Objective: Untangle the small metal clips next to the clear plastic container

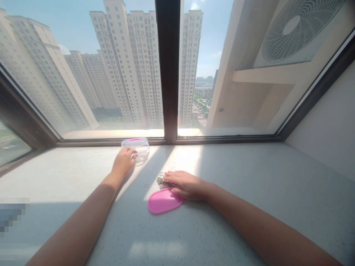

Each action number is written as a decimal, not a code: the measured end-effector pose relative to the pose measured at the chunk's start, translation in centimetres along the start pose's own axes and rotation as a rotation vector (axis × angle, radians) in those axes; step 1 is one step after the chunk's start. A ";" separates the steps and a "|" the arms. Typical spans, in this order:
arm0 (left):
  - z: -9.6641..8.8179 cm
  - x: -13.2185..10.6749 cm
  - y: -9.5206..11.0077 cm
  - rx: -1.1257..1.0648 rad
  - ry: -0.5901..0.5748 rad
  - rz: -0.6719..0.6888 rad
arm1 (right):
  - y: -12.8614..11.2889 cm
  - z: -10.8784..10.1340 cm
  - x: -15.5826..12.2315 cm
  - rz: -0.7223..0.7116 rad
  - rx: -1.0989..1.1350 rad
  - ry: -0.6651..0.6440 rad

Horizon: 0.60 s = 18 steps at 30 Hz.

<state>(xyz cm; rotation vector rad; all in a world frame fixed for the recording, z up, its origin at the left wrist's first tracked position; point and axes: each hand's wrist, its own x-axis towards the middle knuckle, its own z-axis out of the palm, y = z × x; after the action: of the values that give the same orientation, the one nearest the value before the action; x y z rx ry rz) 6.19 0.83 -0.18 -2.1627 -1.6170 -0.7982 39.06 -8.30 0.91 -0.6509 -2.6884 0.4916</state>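
My left hand [124, 161] reaches far forward and curls its fingers round a small clear plastic box [138, 147] with a pink handle on its lid, close to the window frame. My right hand [186, 184] lies over a little heap of small metal pieces [163, 181], fingers pointing left and pressed down on them. Just in front of that hand a pink oval lid [164, 201] rests flat on the sill. One loose metal ring [146, 185] lies apart on the left of the heap.
All of this sits on a pale speckled stone windowsill [249, 184]. A dark window frame post [168, 70] rises behind the box. A white wall [330, 125] closes the right side.
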 end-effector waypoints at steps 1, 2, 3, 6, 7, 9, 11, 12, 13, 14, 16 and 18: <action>-0.1 0.0 0.0 -0.007 0.003 0.001 | 0.0 0.0 0.0 0.001 0.000 -0.001; -0.2 0.0 0.0 -0.022 0.006 0.009 | 0.0 0.0 0.0 0.002 0.000 -0.003; -0.3 0.1 0.0 -0.041 0.012 0.023 | 0.0 0.0 0.1 0.001 0.001 -0.006; -0.5 0.0 0.9 -0.093 0.038 0.078 | 0.1 0.0 0.2 -0.005 0.006 -0.004; -0.5 0.0 1.4 -0.100 0.046 0.094 | 0.1 0.0 0.2 -0.008 0.010 -0.004; -0.6 -0.2 2.8 -0.114 0.052 0.114 | 0.2 0.0 0.2 -0.014 0.018 -0.007; -0.6 -0.6 4.5 -0.137 0.044 0.142 | 0.2 0.0 0.2 -0.022 0.024 -0.010; -0.6 -0.7 5.4 -0.144 0.049 0.154 | 0.2 0.0 0.2 -0.024 0.024 -0.007; -0.7 -0.9 6.2 -0.149 0.050 0.174 | 0.3 0.0 0.2 -0.025 0.024 -0.001; -0.7 -1.0 7.0 -0.152 0.050 0.182 | 0.3 0.1 0.2 -0.025 0.022 0.004; -0.8 -1.2 8.0 -0.168 0.041 0.211 | 0.5 0.2 0.3 -0.023 0.015 0.011; -0.9 -1.3 8.5 -0.198 0.035 0.244 | 0.7 0.4 0.3 -0.012 -0.005 0.033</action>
<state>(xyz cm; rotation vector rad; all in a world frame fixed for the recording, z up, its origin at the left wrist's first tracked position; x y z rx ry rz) 13.82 -3.22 0.35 -2.4079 -1.2712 -0.9462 38.92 -7.69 0.31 -0.6378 -2.6617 0.4662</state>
